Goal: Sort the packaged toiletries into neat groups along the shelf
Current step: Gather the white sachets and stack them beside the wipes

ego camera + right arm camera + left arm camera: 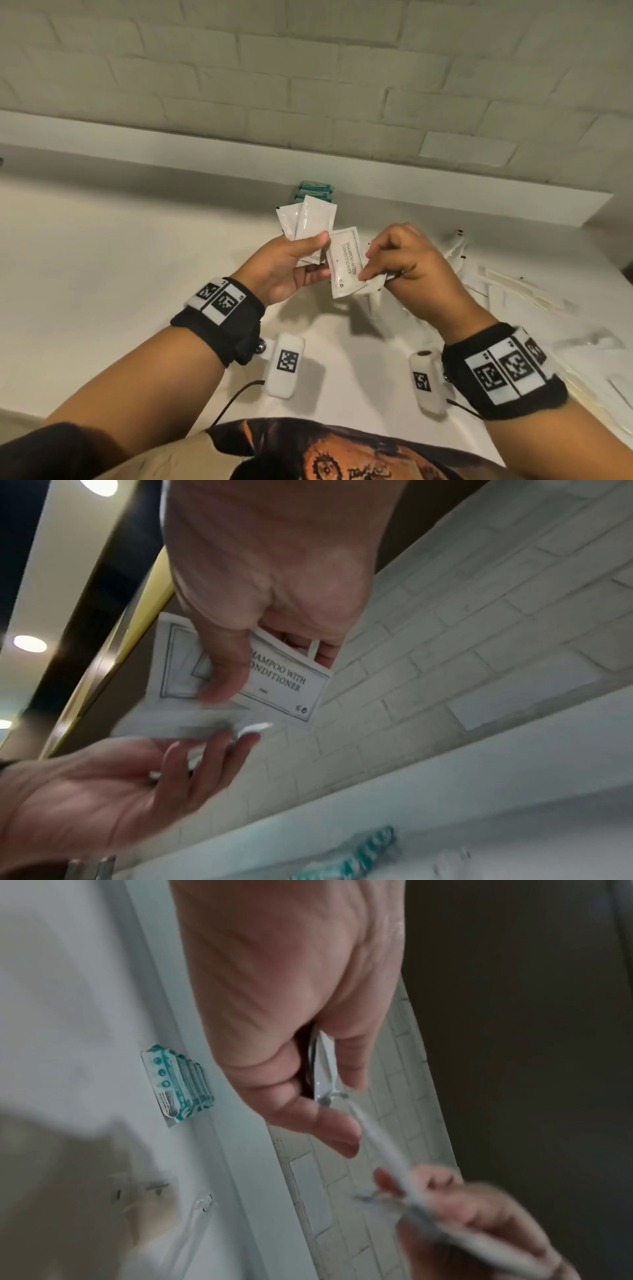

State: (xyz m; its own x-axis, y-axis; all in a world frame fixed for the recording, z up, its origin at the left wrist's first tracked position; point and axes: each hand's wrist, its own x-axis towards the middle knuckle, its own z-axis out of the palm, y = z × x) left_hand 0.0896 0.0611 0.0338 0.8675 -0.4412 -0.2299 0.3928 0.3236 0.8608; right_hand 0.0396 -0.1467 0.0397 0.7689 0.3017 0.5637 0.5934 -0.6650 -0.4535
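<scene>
My left hand (301, 260) grips a small fan of plain white sachets (308, 219) above the white shelf (137, 246); in the left wrist view the sachets (322, 1066) show edge-on between thumb and fingers. Just right of it, my right hand (397, 263) pinches a white sachet (344, 262) printed "Shampoo with conditioner", its lower corner between thumb and fingers. The right wrist view shows that sachet (291, 685) under my thumb, with a second white packet behind it. The two hands are almost touching.
A row of teal-and-white packets (315, 190) stands against the back lip of the shelf, also seen as teal packets (178, 1083). Clear-wrapped white items (455, 246) and flat pale packets (520, 284) lie scattered at the right. A white brick wall (308, 85) rises behind.
</scene>
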